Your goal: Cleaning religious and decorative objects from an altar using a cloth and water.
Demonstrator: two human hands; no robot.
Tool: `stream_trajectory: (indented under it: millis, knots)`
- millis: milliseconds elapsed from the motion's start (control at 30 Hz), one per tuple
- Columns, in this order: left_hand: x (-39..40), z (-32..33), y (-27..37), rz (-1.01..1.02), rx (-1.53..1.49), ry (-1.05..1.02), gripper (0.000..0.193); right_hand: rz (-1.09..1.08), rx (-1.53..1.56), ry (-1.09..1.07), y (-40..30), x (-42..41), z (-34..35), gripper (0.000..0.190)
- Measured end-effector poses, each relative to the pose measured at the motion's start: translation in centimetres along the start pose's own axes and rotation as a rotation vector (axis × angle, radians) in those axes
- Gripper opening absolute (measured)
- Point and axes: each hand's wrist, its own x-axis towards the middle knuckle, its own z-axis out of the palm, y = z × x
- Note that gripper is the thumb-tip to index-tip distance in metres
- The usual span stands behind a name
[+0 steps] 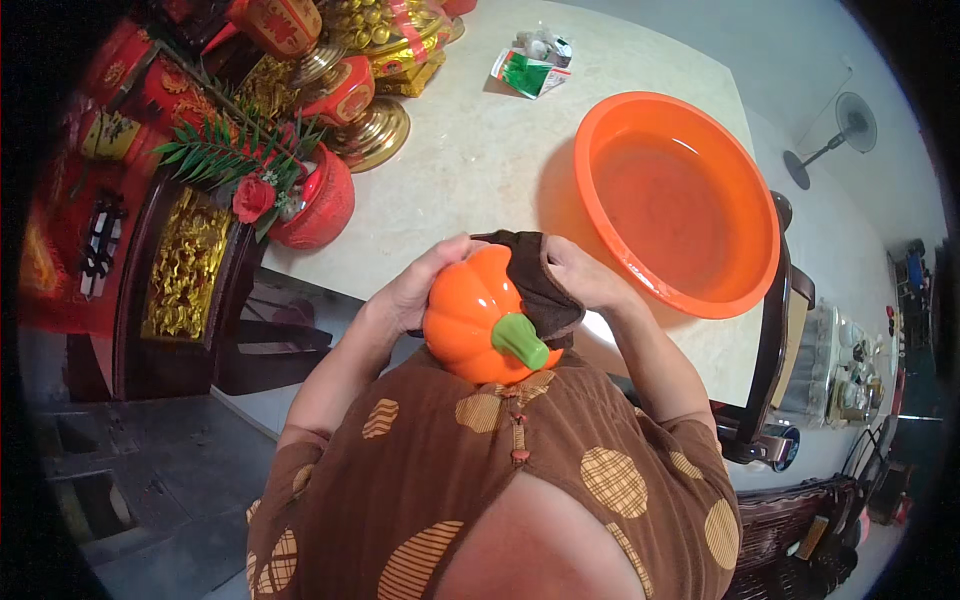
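Note:
Close against my chest is a glossy orange pumpkin-shaped piece (465, 300) with a green stem (521, 341). My left hand (427, 279) grips its left side, with the fingertips hidden behind it. A dark brown cloth (536, 281) lies over the piece's right side and far edge. My right hand (586, 276) is closed on that cloth, thumb and fingers partly hidden in its folds. Just beyond my right hand stands a large orange plastic basin (675, 202) that appears to hold water.
The pale table (465, 157) bears a green-and-white packet (529, 75) at the far side. Left are a red flower pot (322, 199), gold-based red ornaments (371, 135) and a carved gilt panel (187, 262). A dark wooden chair (772, 345) edges the right side; a fan (832, 139) stands beyond.

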Motion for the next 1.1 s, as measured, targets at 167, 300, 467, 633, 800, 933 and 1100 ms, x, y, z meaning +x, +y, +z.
stream_trajectory:
  millis: [167,300,467,633,800,933,1100]
  knots:
    - [-2.7,-1.2,-1.0,0.072,-0.011,-0.012,0.084,-0.058,0.392,0.116,1.7,-1.0,0.6,0.037]
    - [-4.7,1.5,-1.6,0.253,0.275,-0.107,0.099,0.124,0.754,0.319,2.2,-2.3,0.7,0.023]
    - [-4.0,2.1,-1.4,0.226,0.512,0.014,0.102,0.124,0.738,0.246,1.7,-2.5,-0.7,0.024]
    - [-3.6,1.9,-1.9,0.221,0.428,0.052,0.095,0.109,-0.029,0.180,-1.6,-3.3,0.2,0.043]
    - [-3.1,2.7,-1.6,0.200,0.494,0.028,0.087,-0.185,-0.166,0.016,-3.9,-3.4,-0.1,0.053]
    - [-2.9,2.7,-1.8,0.213,0.452,0.022,0.084,-0.207,-0.230,0.055,-2.9,-2.6,-0.1,0.037]
    - [-2.8,2.8,-2.3,0.206,0.496,0.100,0.081,0.125,-0.173,0.095,-1.4,-2.0,-0.8,0.025]
